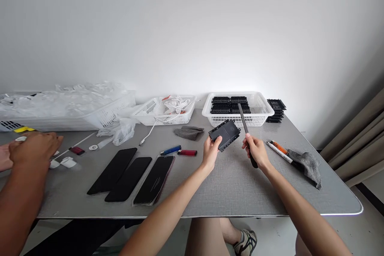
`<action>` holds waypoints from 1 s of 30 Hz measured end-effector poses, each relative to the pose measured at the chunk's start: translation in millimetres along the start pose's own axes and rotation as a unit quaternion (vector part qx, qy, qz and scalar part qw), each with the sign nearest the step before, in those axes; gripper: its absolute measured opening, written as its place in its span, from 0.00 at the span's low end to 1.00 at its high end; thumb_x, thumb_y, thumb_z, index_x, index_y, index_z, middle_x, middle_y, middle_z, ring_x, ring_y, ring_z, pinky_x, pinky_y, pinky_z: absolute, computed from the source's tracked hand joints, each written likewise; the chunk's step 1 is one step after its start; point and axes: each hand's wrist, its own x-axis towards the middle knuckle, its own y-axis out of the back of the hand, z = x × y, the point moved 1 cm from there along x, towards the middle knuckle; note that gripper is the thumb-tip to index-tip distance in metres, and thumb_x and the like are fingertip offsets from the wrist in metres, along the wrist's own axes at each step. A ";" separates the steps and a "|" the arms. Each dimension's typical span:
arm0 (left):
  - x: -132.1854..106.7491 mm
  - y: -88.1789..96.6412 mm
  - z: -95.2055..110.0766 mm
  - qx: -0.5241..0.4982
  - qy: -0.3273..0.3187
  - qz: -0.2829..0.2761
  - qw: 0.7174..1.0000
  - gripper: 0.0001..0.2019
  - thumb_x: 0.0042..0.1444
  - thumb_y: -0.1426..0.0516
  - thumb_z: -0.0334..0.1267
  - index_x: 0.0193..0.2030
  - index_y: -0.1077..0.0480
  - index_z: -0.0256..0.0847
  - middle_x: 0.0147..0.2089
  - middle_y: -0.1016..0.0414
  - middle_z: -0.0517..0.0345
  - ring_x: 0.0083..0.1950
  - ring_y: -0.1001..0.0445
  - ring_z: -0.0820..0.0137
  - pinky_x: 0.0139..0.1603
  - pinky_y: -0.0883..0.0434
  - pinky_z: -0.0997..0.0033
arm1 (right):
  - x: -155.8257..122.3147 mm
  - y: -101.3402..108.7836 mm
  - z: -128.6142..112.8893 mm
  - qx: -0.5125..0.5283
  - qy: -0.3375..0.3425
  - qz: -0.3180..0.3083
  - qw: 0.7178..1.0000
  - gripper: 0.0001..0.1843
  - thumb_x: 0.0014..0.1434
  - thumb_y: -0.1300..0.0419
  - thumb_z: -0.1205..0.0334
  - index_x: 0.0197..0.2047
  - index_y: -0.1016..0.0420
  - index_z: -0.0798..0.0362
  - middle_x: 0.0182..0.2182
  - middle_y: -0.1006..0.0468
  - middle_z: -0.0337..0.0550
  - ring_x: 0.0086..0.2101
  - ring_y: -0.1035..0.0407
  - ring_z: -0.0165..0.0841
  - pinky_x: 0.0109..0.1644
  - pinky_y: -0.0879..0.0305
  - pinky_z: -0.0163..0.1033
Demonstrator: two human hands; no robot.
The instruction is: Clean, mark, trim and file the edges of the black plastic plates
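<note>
My left hand point(211, 151) grips a black plastic tray-like part point(225, 133) with notched edges, thumb across its flat face. In my right hand point(255, 150) is a flat metal file point(242, 118) with a black handle, its blade pointing up and away from me. A small gap separates the file from the black part. Behind them, a white basket point(237, 121) holds several similar black parts point(230, 105). More black parts are stacked point(276, 111) on the table to the right of the basket.
Three phones or dark panels point(153, 180) lie left of my arms, near a blue lighter point(171, 150) and a red lighter point(187, 153). Grey cloths point(306, 166), a marker point(279, 152) and an orange lighter point(279, 147) lie right. A co-worker's hands point(34, 148) work far left.
</note>
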 end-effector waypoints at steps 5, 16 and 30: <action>6.6 5.6 0.3 0.012 -0.007 0.011 1.000 0.19 0.47 0.34 0.50 0.39 0.27 0.39 0.35 0.24 0.55 0.32 0.30 0.72 0.29 0.36 0.74 | 2.9 11.4 -1.5 -0.092 0.020 -0.058 0.994 0.33 0.59 0.52 0.29 0.22 0.38 0.51 0.15 0.39 0.35 0.16 0.45 0.27 0.20 0.46 0.35; 8.3 2.9 9.3 -0.072 -0.001 -0.098 0.993 0.15 0.45 0.32 0.42 0.35 0.30 0.38 0.34 0.28 0.58 0.33 0.32 0.74 0.36 0.31 0.70 | 6.8 20.9 4.9 -0.328 0.054 -0.097 0.938 0.33 0.62 0.54 0.34 0.19 0.35 0.52 0.16 0.37 0.37 0.20 0.43 0.30 0.26 0.50 0.36; 12.2 6.5 12.4 -0.012 -0.031 -0.113 0.993 0.20 0.47 0.35 0.41 0.47 0.30 0.40 0.36 0.25 0.56 0.29 0.35 0.74 0.30 0.36 0.73 | 7.6 28.4 1.3 -0.382 0.065 -0.095 0.917 0.33 0.62 0.56 0.33 0.19 0.40 0.51 0.16 0.38 0.38 0.20 0.46 0.29 0.26 0.52 0.37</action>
